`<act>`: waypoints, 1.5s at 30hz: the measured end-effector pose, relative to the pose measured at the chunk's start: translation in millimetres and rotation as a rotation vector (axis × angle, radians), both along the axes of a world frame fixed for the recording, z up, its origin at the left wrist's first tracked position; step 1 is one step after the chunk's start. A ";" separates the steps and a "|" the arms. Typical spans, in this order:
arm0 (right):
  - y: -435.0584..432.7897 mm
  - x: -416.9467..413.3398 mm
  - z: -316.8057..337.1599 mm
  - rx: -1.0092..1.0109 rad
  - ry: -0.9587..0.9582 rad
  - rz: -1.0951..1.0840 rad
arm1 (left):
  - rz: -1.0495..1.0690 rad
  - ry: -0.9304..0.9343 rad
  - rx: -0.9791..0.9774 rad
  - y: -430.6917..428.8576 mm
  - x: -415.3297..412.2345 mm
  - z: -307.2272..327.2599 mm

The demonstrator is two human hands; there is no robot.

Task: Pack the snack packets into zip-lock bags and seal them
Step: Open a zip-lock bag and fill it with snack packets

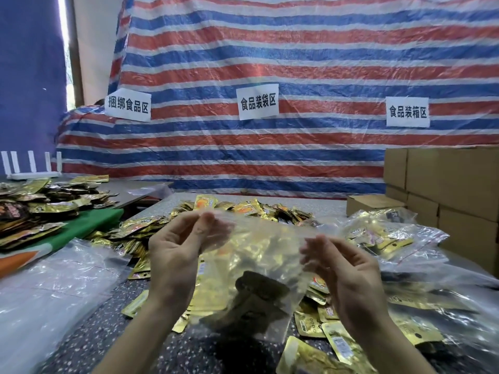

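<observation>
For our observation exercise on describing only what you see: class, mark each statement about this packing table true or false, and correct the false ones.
1. Both hands hold one clear bag by its top edge. True: the left hand and right hand pinch the zip-lock bag.
2. The held bag is empty. False: gold snack packets show inside it.
3. The cardboard boxes are stacked on the left. False: they stand on the right.
4. Three paper signs hang on the striped tarp. True.

Bare L hand (175, 252), R hand (348, 268).
</observation>
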State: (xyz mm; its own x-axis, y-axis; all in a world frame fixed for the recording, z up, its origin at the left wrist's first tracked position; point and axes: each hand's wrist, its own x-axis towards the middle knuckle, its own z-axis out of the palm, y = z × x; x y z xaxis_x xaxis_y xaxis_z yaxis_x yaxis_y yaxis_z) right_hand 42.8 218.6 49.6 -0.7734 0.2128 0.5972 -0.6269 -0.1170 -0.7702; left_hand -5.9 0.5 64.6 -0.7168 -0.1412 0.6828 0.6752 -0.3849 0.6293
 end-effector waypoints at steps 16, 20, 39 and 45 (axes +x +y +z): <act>-3.4 -11.8 1.1 0.076 0.041 -0.381 | 0.104 0.084 -0.105 9.0 -0.1 -13.4; -9.0 2.2 14.7 0.272 0.057 -0.523 | 0.184 0.080 -0.126 16.5 3.4 -16.6; -82.0 36.1 121.7 1.429 -0.214 -0.262 | -0.010 0.185 -0.245 6.7 16.1 -12.6; -87.7 39.7 115.6 1.388 -0.220 -0.317 | -0.060 0.196 -0.252 -1.2 13.9 -10.7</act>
State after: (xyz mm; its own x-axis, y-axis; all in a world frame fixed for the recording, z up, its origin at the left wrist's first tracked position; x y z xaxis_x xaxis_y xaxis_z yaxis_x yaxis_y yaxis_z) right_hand 82.5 130.9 165.2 -0.9067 -0.2534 0.3371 -0.3395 0.9128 -0.2269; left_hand 8.1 -0.7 53.9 -0.5705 0.0887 0.8165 0.7734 -0.2763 0.5705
